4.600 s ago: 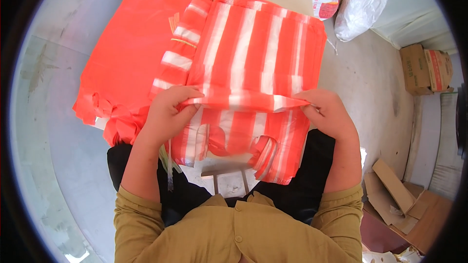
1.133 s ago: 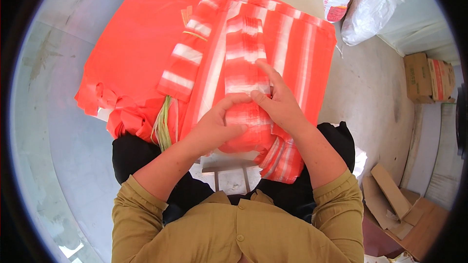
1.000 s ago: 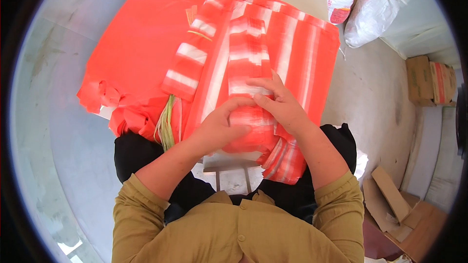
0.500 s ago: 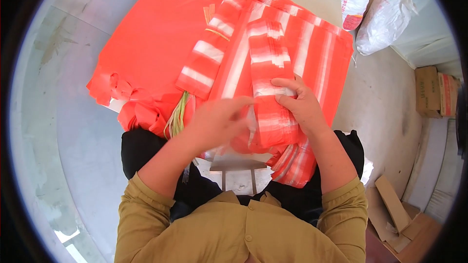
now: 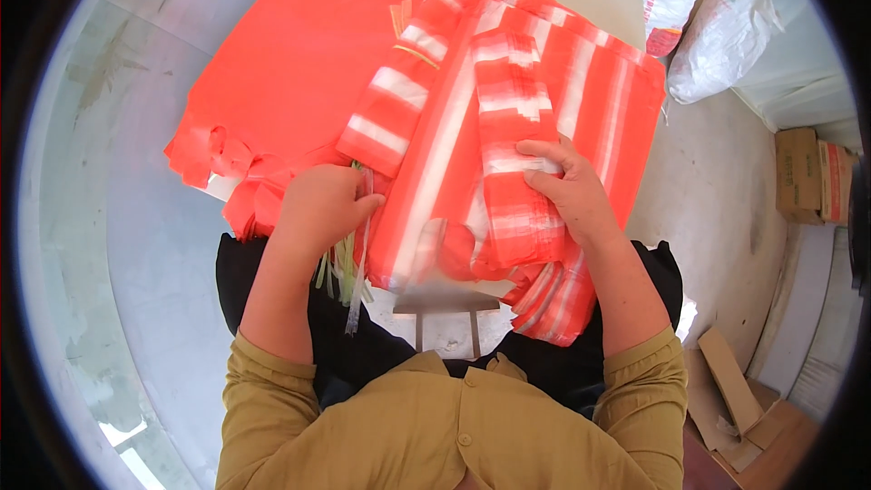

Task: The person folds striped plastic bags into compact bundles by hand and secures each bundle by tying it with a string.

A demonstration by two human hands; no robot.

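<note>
My right hand (image 5: 573, 189) grips the right side of a folded bundle of red-and-white striped plastic bags (image 5: 515, 172), thumb and forefinger on top. My left hand (image 5: 322, 204) is closed at a bunch of thin pale-green and clear plastic strips (image 5: 349, 263) by the pile's near edge; its fingertips are partly hidden. Beneath the bundle lies a wide stack of striped plastic bags (image 5: 581, 73). Another folded striped bundle (image 5: 386, 109), with a yellowish tie (image 5: 417, 55) across it, rests to the left.
A large pile of plain red plastic sheets (image 5: 299, 54) covers the table's left part. White sacks (image 5: 726, 32) stand at the far right. Cardboard boxes (image 5: 798, 177) sit by the right wall, and flattened cardboard (image 5: 730, 390) lies at the lower right.
My left hand has moved left, away from the folded bundle, to the bunch of strips. My right hand keeps its grip on the bundle.
</note>
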